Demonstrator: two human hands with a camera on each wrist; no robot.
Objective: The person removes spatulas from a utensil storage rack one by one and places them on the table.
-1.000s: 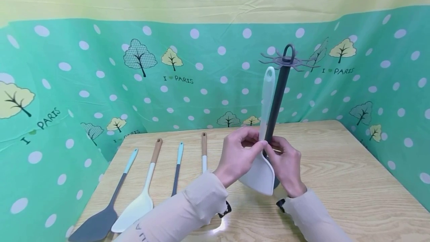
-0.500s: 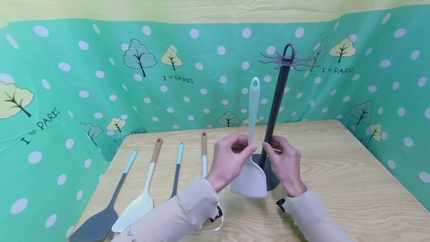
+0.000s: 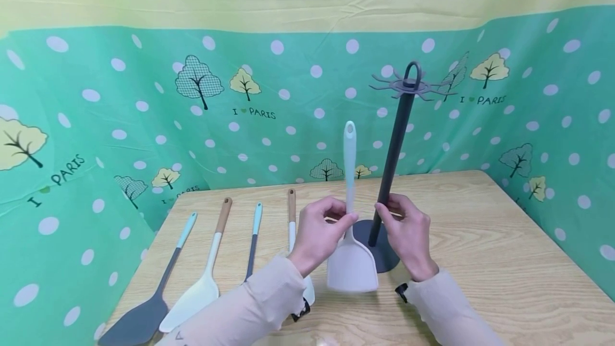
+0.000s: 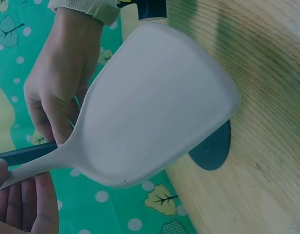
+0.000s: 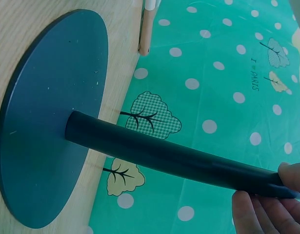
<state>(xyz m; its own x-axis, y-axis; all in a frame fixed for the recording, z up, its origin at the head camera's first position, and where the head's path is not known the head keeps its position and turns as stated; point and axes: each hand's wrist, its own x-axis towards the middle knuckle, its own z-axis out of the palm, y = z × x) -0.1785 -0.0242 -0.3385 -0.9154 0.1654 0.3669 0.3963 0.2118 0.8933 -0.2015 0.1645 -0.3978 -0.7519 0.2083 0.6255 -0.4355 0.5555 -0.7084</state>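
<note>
My left hand (image 3: 319, 235) pinches the lower handle of a turner (image 3: 353, 268), which has a mint grip and a broad off-white blade. Its handle points up and its blade hangs down, left of a dark utensil stand. The stand's pole (image 3: 395, 154) leans right in the head view and rises from a round base (image 3: 386, 256) to a ring of hooks (image 3: 410, 87) with a loop on top. Thumb and fingers of my right hand (image 3: 408, 236) grip the pole low down. In the left wrist view the turner's blade (image 4: 150, 107) covers most of the base.
To the left on the wooden table (image 3: 480, 228) lie a grey turner (image 3: 139, 316) with a mint grip, a white turner (image 3: 194, 298) with a brown grip, a grey-shafted utensil (image 3: 253, 244) and another brown-gripped one (image 3: 292, 207), both partly hidden. A patterned cloth (image 3: 307, 79) stands behind.
My left hand has moved left and down with the turner, away from the pole, bringing the base into view. My right hand has stayed on the pole.
</note>
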